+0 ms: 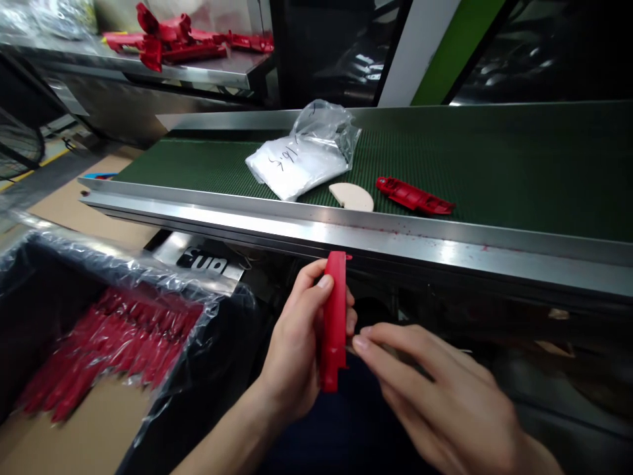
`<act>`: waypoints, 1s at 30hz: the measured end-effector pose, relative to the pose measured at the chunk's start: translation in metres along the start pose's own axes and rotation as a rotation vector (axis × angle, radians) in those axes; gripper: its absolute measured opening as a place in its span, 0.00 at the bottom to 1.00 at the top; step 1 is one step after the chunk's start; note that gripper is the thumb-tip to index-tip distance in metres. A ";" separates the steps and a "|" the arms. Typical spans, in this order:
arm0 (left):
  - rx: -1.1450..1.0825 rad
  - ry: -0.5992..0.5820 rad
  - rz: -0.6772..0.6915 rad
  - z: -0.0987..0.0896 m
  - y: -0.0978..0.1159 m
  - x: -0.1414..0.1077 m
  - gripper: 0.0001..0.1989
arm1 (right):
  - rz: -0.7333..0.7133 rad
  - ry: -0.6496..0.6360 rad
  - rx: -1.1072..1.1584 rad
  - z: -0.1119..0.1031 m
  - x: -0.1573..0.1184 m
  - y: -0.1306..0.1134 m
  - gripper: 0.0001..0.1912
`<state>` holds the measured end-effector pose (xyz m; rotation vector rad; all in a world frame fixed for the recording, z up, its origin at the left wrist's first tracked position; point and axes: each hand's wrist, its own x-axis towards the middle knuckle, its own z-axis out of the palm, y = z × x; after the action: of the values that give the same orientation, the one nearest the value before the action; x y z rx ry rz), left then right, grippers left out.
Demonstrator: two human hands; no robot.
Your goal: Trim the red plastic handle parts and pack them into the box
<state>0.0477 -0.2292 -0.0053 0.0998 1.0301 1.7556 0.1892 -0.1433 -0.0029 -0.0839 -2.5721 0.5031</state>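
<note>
A long red plastic part (335,316) stands nearly upright in front of the conveyor, with my left hand (301,330) wrapped round it, thumb on its near face. To its right, my right hand (435,389) has thumb and forefinger pinched close to the part's lower right edge. Something thin and small shows between those fingertips, too small to name. On the green belt beyond lie another red part (414,196), a pale beige curved piece (352,197) and a clear plastic bag (301,158) with white contents and handwriting.
The conveyor's metal rail (277,221) runs across in front of the hands. At the left is a plastic-lined box (198,356) holding several red parts (123,336) and cardboard. More red parts (173,39) rest on a metal table (217,69) at the back left.
</note>
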 end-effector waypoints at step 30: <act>0.249 -0.116 -0.029 -0.010 -0.001 -0.024 0.20 | -0.044 0.060 -0.096 -0.018 0.020 0.022 0.22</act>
<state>0.0537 -0.2544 -0.0029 0.3374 1.1542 1.5698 0.1797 -0.1142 0.0128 -0.0752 -2.5325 0.3549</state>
